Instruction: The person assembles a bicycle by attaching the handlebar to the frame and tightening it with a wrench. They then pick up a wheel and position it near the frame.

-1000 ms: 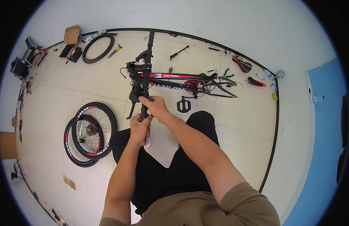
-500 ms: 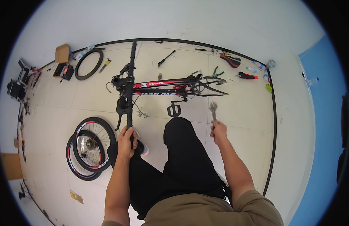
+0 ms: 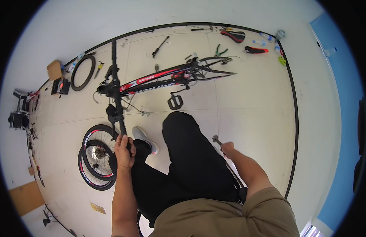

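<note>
My left hand (image 3: 124, 153) is wrapped round the near grip end of a bicycle handlebar (image 3: 116, 81). The bar belongs to a black, red and white bicycle frame (image 3: 147, 80) without wheels, which stretches away to the right. A black pedal (image 3: 175, 102) hangs from its crank on the near side. Beside my right knee, my right hand (image 3: 228, 149) is closed on a metal wrench (image 3: 217, 140); its jaw end sticks out past my fingers, apart from the bike.
Two wheels (image 3: 85, 158) lie overlapping at the left. Along the far edge are a loose tyre (image 3: 74, 81), an open toolbox (image 3: 59, 86), green-handled pliers (image 3: 220, 50), a pump-like black rod (image 3: 160, 47), a saddle (image 3: 234, 36), a folding saw (image 3: 256, 50) and bottles.
The wrench has dropped lower and tipped to the left in my right hand. The handlebar and frame now slant more, and the whole view has turned somewhat. My left hand keeps its grip.
</note>
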`<state>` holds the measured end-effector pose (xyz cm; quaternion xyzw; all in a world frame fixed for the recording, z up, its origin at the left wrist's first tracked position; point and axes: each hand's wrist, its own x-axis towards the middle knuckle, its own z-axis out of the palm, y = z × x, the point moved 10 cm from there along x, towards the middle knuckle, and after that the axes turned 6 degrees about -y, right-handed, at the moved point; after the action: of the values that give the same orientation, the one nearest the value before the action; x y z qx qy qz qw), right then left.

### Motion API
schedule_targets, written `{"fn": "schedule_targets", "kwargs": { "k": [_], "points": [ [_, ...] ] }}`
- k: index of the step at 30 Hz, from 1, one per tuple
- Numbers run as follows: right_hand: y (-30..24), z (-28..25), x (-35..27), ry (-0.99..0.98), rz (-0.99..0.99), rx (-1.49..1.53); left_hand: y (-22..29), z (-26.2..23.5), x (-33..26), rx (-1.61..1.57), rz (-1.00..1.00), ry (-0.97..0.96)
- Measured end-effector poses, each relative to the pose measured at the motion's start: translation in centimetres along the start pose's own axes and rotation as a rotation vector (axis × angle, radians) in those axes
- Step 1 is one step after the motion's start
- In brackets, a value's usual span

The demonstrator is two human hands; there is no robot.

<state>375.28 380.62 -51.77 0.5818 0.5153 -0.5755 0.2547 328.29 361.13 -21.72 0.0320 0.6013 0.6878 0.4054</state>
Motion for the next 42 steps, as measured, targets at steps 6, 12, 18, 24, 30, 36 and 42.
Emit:
{"fn": "schedule_targets", "kwargs": {
  "k": [6,12,18,24,30,36,42],
  "points": [
    [-0.2,-2.0,1.0,0.173,0.130,0.183,-0.2,0.4,0.7,-0.001,0.030,-0.019],
    [-0.7,1.1,3.5,0.133,0.201,0.204,0.0,0.2,0.5,-0.012,0.039,-0.016],
    [-2.8,2.4,3.0,0.027,0.081,-0.152,-0.4,-0.9,0.5,-0.026,0.012,-0.010],
    [-1.4,-0.2,1.2,0.139,0.160,0.548,-0.6,0.3,0.7,-0.078,-0.001,0.007],
    [-11.5,-1.9,-2.1,0.173,-0.002,0.475,-1.0,-0.5,0.6,-0.069,-0.027,0.042],
    [-30.1,-6.2,-9.3,0.271,-0.658,0.631,-2.0,-0.2,0.9,-0.161,-0.014,0.025],
    [-44.9,4.4,-19.3,-0.066,-0.940,0.349,-2.6,0.8,0.8,-0.443,-0.043,-0.032]
  ]
}}
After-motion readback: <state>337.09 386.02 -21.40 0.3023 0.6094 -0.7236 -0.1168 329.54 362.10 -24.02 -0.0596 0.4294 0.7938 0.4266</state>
